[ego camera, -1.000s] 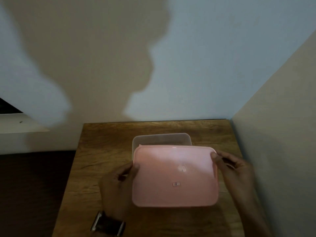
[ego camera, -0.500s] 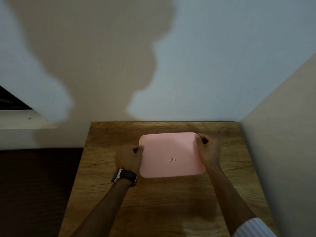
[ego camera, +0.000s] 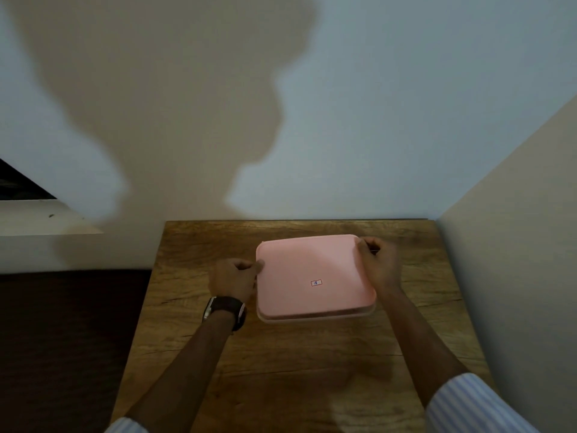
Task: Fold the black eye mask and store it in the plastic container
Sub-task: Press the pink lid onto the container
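Note:
A pink lid (ego camera: pixel 312 273) with a small sticker lies flat on top of the clear plastic container (ego camera: pixel 315 317), whose rim shows just below the lid's near edge. My left hand (ego camera: pixel 234 276), with a dark watch on its wrist, grips the lid's left edge. My right hand (ego camera: pixel 379 264) holds the lid's far right corner. The black eye mask is not visible; the lid hides the inside of the container.
The container rests on a small wooden table (ego camera: pixel 281 370) pushed into a corner, with a wall behind and another wall (ego camera: pixel 515 245) close on the right. A dark floor (ego camera: pixel 62 339) lies to the left of the table.
The pink lid, held tilted in front of the container a second ago, has moved away from me and down onto the container. Both hands stay on its edges.

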